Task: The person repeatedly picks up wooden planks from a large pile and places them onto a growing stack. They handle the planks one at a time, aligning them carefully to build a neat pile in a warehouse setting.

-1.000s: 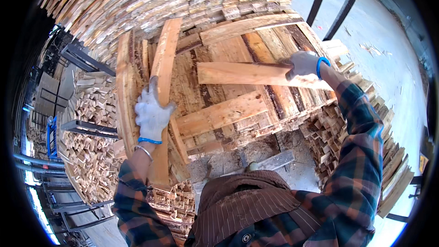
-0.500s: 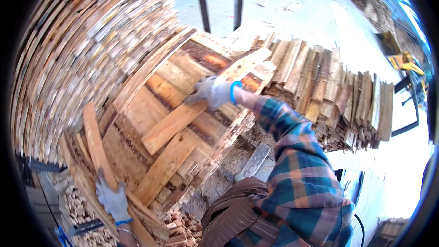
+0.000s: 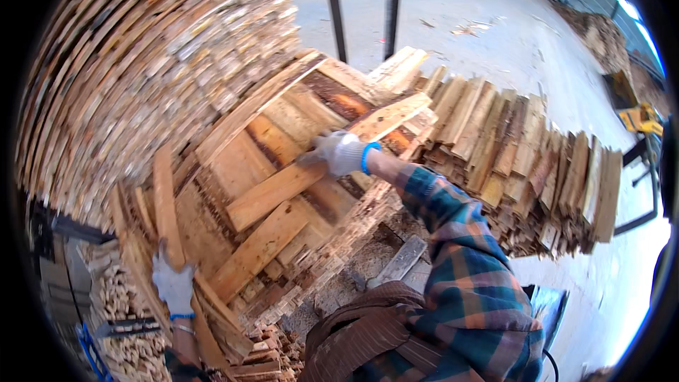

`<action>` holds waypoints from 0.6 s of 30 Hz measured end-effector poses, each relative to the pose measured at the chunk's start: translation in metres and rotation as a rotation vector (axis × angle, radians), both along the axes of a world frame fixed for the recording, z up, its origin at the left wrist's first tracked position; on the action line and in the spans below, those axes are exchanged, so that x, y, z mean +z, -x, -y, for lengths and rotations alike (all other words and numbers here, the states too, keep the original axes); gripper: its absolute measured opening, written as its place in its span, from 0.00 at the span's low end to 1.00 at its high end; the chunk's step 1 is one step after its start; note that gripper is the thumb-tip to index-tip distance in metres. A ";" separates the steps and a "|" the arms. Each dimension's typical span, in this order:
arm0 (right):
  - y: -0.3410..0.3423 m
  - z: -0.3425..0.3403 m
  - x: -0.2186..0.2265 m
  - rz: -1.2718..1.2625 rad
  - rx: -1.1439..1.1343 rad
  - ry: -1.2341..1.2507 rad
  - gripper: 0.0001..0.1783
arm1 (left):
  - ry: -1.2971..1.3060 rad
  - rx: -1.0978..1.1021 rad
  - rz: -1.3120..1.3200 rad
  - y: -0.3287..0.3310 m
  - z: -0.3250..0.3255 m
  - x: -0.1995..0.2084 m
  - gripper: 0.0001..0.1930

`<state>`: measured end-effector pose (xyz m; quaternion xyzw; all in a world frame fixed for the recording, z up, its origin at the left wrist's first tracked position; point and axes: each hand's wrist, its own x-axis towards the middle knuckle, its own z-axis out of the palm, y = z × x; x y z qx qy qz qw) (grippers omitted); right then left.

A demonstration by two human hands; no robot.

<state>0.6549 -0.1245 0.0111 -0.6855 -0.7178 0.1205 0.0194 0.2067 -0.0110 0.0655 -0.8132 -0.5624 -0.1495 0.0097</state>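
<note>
My right hand [image 3: 341, 153], in a pale work glove with a blue cuff, is closed round the middle of a light wooden board [image 3: 265, 198]. That board lies slanted across a pile of rough planks [image 3: 240, 159], some edged with dark bark. At the lower left my left hand [image 3: 172, 284], gloved the same way, grips a narrow wooden slat [image 3: 165, 194]; part of its fingers is hidden. The slat points away from me along the pile's left side. Another knotty board [image 3: 260, 249] rests on the pile, nearer to me than the one in my right hand.
A tall stack of boards [image 3: 163, 78] rises at the left. Shorter stacked planks [image 3: 509, 134] stand to the right. Dark metal posts [image 3: 336, 18] stand beyond the pile. Cut wood pieces [image 3: 124, 297] fill the lower left, and a yellow machine [image 3: 640, 119] is far right.
The whole view has shifted, so the scene sits further right and lower. Both hands keep their hold, and the boards lie nearly as before on the pile.
</note>
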 end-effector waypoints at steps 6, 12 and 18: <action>0.055 -0.004 0.006 -1.400 -0.202 -0.185 0.45 | 0.592 -0.228 1.349 -0.107 0.041 0.019 0.29; 0.051 -0.049 0.041 -1.666 -0.465 -0.022 0.26 | 0.799 -0.576 1.446 -0.240 0.089 -0.044 0.22; -0.102 0.013 0.030 -0.230 -0.469 -0.159 0.35 | 0.130 -0.560 0.587 -0.123 0.071 0.064 0.31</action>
